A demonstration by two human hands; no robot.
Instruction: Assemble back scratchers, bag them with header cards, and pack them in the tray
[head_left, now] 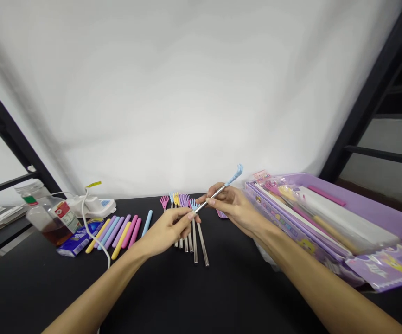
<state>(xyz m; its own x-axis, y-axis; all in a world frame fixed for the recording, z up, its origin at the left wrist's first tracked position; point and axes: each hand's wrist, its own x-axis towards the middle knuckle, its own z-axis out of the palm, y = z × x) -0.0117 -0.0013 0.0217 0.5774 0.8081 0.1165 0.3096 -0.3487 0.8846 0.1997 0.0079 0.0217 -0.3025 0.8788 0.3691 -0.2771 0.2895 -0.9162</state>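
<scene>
Both hands hold one back scratcher (219,192), with a metal rod and a light blue claw-shaped head that points up and right. My left hand (168,228) pinches the rod's lower end. Higher up the rod, the fingers of my right hand (233,206) close around it below the blue head. Behind and under the hands, several more back scratchers (195,241) lie side by side on the black table, with pink, blue, yellow and purple heads toward the wall. My left hand partly covers them. Left of that hand lies a row of coloured handle tubes (120,232).
On the right stands a purple box (312,185) holding packaged items. At the left are a plastic jar (49,218) of brown liquid, a blue packet (79,239) and a white power strip (98,206). A white cable (91,234) crosses the table. The wall (194,93) rises behind.
</scene>
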